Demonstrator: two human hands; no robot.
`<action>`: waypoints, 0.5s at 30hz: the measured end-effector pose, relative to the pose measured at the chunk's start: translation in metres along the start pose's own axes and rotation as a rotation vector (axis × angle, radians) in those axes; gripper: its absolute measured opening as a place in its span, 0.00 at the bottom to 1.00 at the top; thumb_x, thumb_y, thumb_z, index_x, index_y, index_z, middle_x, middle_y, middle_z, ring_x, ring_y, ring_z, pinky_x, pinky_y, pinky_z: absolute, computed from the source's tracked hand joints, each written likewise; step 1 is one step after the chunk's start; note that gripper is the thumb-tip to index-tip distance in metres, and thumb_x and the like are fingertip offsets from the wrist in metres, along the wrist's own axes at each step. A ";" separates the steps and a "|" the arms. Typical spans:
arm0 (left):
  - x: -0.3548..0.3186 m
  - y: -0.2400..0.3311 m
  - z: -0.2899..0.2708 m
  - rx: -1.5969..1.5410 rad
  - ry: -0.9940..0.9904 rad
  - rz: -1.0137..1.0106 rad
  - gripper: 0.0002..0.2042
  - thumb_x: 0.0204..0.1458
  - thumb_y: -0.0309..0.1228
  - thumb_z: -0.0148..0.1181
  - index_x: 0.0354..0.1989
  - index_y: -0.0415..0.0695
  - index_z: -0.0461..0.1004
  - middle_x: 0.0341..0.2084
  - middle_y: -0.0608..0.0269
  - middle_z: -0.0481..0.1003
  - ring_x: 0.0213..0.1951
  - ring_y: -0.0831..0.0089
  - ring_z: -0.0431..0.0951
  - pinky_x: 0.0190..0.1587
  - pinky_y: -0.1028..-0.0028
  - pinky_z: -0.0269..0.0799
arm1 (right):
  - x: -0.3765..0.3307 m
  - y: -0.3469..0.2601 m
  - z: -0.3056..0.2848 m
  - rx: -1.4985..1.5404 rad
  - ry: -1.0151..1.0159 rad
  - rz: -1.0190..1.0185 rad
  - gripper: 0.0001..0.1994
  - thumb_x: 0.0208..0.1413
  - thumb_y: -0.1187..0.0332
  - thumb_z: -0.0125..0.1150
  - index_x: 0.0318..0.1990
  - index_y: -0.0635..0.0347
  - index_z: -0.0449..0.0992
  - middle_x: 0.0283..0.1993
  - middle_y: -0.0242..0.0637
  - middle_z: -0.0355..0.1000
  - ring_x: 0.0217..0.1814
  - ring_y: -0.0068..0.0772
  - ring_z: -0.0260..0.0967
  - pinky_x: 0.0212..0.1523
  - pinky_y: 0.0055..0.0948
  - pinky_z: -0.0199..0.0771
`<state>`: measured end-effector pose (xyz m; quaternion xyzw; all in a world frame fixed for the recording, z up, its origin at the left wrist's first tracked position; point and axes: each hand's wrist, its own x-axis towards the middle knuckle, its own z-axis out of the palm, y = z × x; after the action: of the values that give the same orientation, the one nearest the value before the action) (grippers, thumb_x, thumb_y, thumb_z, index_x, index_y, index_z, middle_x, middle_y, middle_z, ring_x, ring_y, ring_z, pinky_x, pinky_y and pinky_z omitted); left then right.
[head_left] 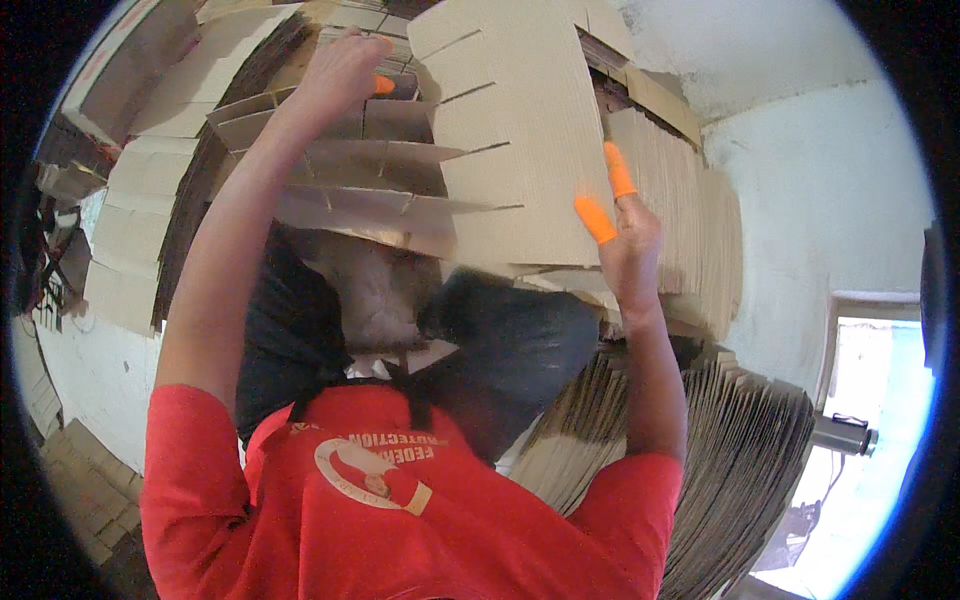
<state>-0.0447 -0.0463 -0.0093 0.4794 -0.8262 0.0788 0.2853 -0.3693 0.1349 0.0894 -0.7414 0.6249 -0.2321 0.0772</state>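
A large slotted cardboard sheet [530, 130] lies tilted in front of me, with several slits along its left side. Several thin cardboard strips [370, 205] stand on edge to its left, and the right ends of some meet the slits. My right hand [632, 250] is closed at the sheet's right edge, its orange-covered thumb on the face and the covered index finger along the edge. At the far end of the strips, my left hand [345, 72] is closed with orange-covered fingertips, apparently on a cardboard strip; the hand hides part of its grip.
Stacked cardboard sheets [660, 200] stand right of the slotted sheet. Another big stack of cardboard [740, 460] is by my right elbow. Layered cardboard [140, 215] lies to the left, near a long box [125, 75]. A pale wall [810, 190] rises at right.
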 end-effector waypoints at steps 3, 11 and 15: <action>0.017 -0.010 0.013 0.054 -0.315 -0.037 0.15 0.42 0.36 0.68 0.38 0.46 0.76 0.38 0.52 0.76 0.42 0.51 0.76 0.43 0.57 0.73 | 0.001 0.019 0.010 0.042 0.160 -0.225 0.33 0.50 0.74 0.67 0.66 0.58 0.63 0.33 0.36 0.67 0.27 0.28 0.59 0.29 0.26 0.63; 0.022 -0.022 0.031 0.032 -0.338 -0.073 0.10 0.42 0.32 0.66 0.32 0.46 0.74 0.35 0.54 0.76 0.40 0.52 0.77 0.40 0.55 0.72 | -0.002 0.014 0.006 -0.025 0.063 -0.260 0.37 0.45 0.79 0.69 0.66 0.54 0.63 0.29 0.31 0.50 0.26 0.22 0.45 0.28 0.13 0.52; 0.021 -0.019 0.029 0.022 -0.263 -0.031 0.08 0.42 0.31 0.66 0.31 0.46 0.75 0.34 0.54 0.77 0.38 0.51 0.78 0.38 0.57 0.73 | 0.013 0.012 0.014 0.046 0.023 -0.312 0.37 0.48 0.77 0.67 0.68 0.50 0.61 0.28 0.40 0.58 0.23 0.18 0.51 0.27 0.15 0.63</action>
<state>-0.0481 -0.0842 -0.0244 0.5016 -0.8479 0.0199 0.1706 -0.3722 0.1178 0.0752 -0.8248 0.4973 -0.2642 0.0501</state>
